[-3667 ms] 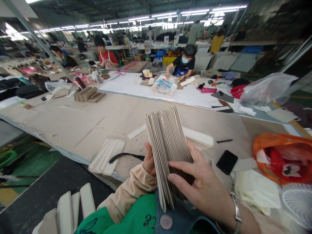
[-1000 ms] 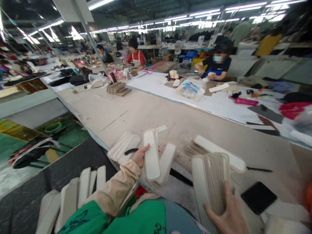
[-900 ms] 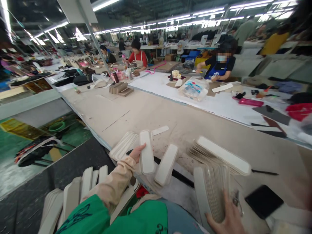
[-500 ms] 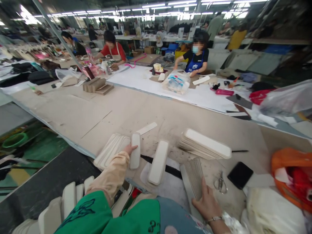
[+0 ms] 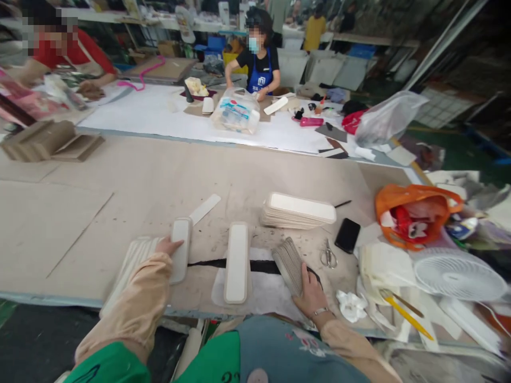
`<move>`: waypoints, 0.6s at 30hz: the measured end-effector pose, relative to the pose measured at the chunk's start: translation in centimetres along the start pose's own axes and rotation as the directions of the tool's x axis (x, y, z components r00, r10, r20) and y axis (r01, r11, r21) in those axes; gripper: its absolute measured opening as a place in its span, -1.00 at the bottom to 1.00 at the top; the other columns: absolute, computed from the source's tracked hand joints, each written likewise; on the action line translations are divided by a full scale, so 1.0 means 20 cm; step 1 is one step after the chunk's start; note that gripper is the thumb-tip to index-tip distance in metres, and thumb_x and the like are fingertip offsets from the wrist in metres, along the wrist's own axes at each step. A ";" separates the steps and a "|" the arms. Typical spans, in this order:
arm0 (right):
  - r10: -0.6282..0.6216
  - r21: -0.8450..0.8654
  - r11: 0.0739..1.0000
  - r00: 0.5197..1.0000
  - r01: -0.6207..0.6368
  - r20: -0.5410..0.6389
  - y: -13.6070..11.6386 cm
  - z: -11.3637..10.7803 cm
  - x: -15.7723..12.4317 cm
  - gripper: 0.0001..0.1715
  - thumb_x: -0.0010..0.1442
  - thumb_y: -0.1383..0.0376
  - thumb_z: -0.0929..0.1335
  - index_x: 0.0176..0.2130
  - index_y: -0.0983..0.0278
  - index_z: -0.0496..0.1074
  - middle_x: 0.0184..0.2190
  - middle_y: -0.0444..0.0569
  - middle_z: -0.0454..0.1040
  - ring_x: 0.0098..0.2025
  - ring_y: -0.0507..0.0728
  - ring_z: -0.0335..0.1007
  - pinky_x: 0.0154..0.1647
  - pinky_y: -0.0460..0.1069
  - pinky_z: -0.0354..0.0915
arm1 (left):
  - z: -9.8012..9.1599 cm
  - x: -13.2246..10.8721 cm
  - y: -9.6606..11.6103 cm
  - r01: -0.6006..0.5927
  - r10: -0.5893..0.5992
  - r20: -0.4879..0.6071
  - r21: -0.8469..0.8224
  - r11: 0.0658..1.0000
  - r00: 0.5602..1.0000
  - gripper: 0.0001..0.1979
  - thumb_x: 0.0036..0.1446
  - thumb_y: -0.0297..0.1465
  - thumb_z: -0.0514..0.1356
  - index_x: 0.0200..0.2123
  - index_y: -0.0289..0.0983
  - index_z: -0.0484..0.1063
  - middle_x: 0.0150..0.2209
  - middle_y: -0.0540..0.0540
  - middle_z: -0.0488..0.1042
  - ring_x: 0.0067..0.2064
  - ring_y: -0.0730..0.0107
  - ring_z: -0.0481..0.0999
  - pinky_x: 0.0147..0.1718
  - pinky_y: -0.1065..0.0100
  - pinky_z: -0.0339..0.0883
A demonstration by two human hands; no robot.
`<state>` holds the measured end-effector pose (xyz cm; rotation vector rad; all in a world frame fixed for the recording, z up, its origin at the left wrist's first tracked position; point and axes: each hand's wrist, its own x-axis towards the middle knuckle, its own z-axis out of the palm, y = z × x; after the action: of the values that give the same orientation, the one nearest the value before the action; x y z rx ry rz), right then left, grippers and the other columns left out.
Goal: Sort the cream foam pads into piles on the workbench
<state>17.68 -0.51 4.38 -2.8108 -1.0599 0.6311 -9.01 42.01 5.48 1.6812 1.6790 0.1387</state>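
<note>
My left hand [image 5: 169, 247] has its fingers over the left edge of a pale rounded panel [image 5: 181, 266], beside a fanned pile of similar panels [image 5: 126, 271] partly covered by my sleeve. Its thumb is hard to make out. My right hand [image 5: 312, 295] grips the near right side of a stack of thin grey strips [image 5: 288, 266], standing on edge and fanned. Between the hands lies one white-topped panel [image 5: 237, 263], over a black strip and white sheet. Farther back is a neat stack of white-topped panels [image 5: 301, 207].
A narrow white strip [image 5: 205, 208], scissors [image 5: 329, 256], a black phone [image 5: 347, 235], an orange bag [image 5: 417, 213], a white fan [image 5: 459, 274] and a yellow cutter [image 5: 409, 318] lie around. Across the table, a person in a blue apron [image 5: 261, 72] works near a plastic bag [image 5: 235, 111].
The view has swung right and down, bringing the fan and cutter into sight. Both hands remain at the same panel and strip stack; the strips now lean more to the left at their far end.
</note>
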 end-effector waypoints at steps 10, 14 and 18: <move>-0.035 0.063 0.997 0.998 0.038 -0.047 0.03 -0.02 0.01 0.11 -0.04 0.29 0.33 0.36 0.37 -0.24 0.05 0.21 0.25 -0.04 0.32 0.31 -0.01 0.14 0.30 | 0.21 -0.54 0.29 -0.254 0.252 -0.052 -0.350 0.902 0.966 -0.53 0.06 -0.17 0.16 -0.02 -0.32 0.34 -0.09 -0.20 0.49 -0.02 0.16 0.45 0.05 0.18 0.27; -0.108 0.184 0.974 0.986 0.130 -0.126 0.12 -0.04 0.01 0.17 -0.05 0.27 0.33 0.37 0.21 -0.35 0.03 0.13 0.28 -0.04 0.32 0.35 -0.11 0.18 0.38 | 0.46 -1.02 0.45 -0.092 0.440 0.455 -0.607 0.789 0.774 -0.55 0.03 -0.15 0.26 -0.05 -0.25 0.40 -0.09 -0.20 0.50 -0.01 0.19 0.45 0.05 0.19 0.28; -0.186 0.271 0.936 0.968 0.226 -0.168 0.20 -0.09 -0.04 0.25 -0.08 0.28 0.39 0.37 0.23 -0.38 0.10 0.15 0.25 0.07 0.32 0.30 -0.01 0.18 0.35 | 0.72 -1.25 0.49 0.172 0.371 0.709 -0.567 0.806 0.599 -0.12 -0.09 -0.01 0.30 0.21 -0.35 0.15 0.17 -0.41 0.27 0.19 0.02 0.28 0.17 0.05 0.12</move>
<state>20.43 -3.87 5.52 -2.4163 -1.1163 0.5108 3.66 14.77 11.04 1.0727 0.7079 -0.0494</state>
